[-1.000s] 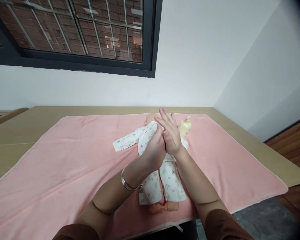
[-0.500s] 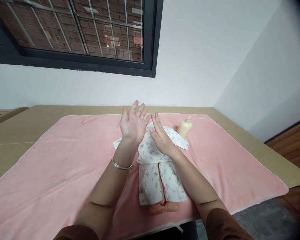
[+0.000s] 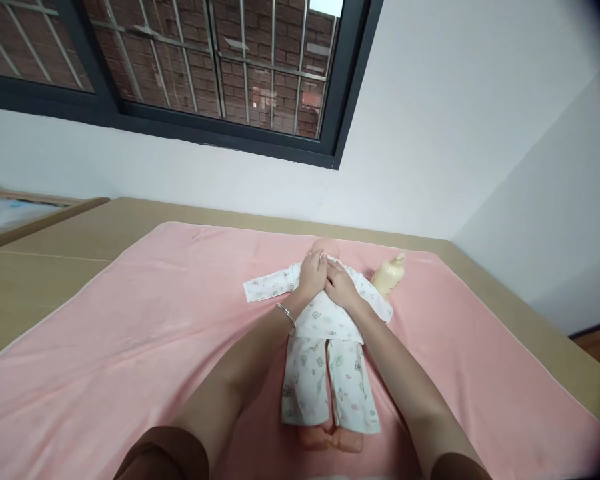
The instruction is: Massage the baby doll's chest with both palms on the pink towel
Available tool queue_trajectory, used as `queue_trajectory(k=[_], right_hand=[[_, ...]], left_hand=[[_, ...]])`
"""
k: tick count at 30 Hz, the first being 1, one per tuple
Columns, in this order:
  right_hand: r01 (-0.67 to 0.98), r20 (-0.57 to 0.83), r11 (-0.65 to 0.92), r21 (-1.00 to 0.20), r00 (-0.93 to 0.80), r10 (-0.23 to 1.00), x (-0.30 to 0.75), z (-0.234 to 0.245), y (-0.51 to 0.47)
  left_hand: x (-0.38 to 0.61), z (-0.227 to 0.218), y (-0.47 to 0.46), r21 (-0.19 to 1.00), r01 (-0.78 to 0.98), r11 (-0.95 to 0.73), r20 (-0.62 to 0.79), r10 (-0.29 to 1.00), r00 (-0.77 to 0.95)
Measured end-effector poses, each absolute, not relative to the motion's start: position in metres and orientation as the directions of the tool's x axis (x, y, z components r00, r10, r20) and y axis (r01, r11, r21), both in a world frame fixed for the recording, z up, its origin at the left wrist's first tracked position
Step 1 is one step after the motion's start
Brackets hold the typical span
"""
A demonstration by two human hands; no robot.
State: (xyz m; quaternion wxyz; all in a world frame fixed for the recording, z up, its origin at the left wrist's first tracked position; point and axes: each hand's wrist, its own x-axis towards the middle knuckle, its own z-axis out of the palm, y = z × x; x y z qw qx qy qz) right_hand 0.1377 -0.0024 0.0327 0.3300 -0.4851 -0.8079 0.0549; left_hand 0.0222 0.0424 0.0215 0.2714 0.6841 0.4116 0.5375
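Note:
A baby doll (image 3: 324, 323) in white printed pyjamas lies on its back, feet toward me, arms out to the sides. Its bald head shows just beyond my fingers. My left hand (image 3: 313, 273), with a silver bangle at the wrist, is over the upper chest, fingers stretched forward. Beside it my right hand (image 3: 341, 285) is also open, its fingers angled in and meeting the left hand's. Whether the palms press on the pyjama top or hover just above it, I cannot tell. A pale yellow bottle (image 3: 389, 275) leans near the doll's sleeve on the right.
A pink blanket (image 3: 195, 293) is spread under the doll over a tan table surface (image 3: 145, 212). Behind stand a white wall (image 3: 400, 180) and a dark-framed window (image 3: 280, 143) with bars. A wood-edged box or crib (image 3: 75, 207) with white cloth is at far left.
Both hands came down and together from a raised, palms-apart pose over the doll to its upper chest. The view has shifted left, and the doll's head now shows.

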Motion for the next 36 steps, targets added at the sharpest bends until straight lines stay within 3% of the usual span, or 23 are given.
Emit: queue_trajectory(k=[3, 6, 12, 14, 17, 21, 24, 28, 32, 36], right_hand=[[0.807, 0.423, 0.458, -0.372, -0.292, 0.858, 0.138, 0.029, -0.003], [0.892, 0.389, 0.306, -0.333, -0.165, 0.906, 0.134, 0.028, -0.005], [0.983, 0.384, -0.013, -0.181, 0.083, 0.920, 0.111, 0.030, -0.028], [0.991, 0.391, 0.016, -0.136, 0.038, 0.920, 0.104, 0.030, -0.035], [0.976, 0.393, 0.182, -0.122, -0.121, 0.911, 0.107, 0.032, -0.034], [0.908, 0.342, 0.341, -0.244, -0.249, 0.906, 0.129, 0.035, -0.016], [0.925, 0.334, 0.236, -0.296, -0.131, 0.934, 0.136, 0.035, -0.011], [0.979, 0.360, 0.006, -0.203, 0.069, 0.931, 0.120, 0.033, -0.022], [0.990, 0.403, 0.068, -0.123, -0.013, 0.915, 0.110, 0.032, -0.029], [0.965, 0.419, 0.124, -0.229, -0.017, 0.908, 0.121, 0.030, -0.019]], left_hand=[[0.023, 0.014, 0.041, 0.798, 0.271, -0.537, 0.547, 0.836, 0.046], [0.023, 0.010, 0.040, 0.811, 0.216, -0.544, 0.557, 0.831, 0.001], [0.023, 0.009, 0.042, 0.886, 0.089, -0.455, 0.462, 0.882, -0.092], [0.022, 0.011, 0.047, 0.930, 0.003, -0.367, 0.365, 0.922, -0.128], [0.019, 0.016, 0.054, 0.960, -0.148, -0.236, 0.208, 0.961, -0.180], [0.017, 0.018, 0.055, 0.955, -0.147, -0.258, 0.228, 0.955, -0.191], [0.018, 0.015, 0.051, 0.948, -0.103, -0.300, 0.278, 0.943, -0.184], [0.019, 0.011, 0.050, 0.956, -0.048, -0.288, 0.275, 0.944, -0.185], [0.020, 0.012, 0.045, 0.948, 0.085, -0.306, 0.316, 0.935, -0.160], [0.021, 0.014, 0.039, 0.926, 0.207, -0.315, 0.340, 0.936, -0.095]])
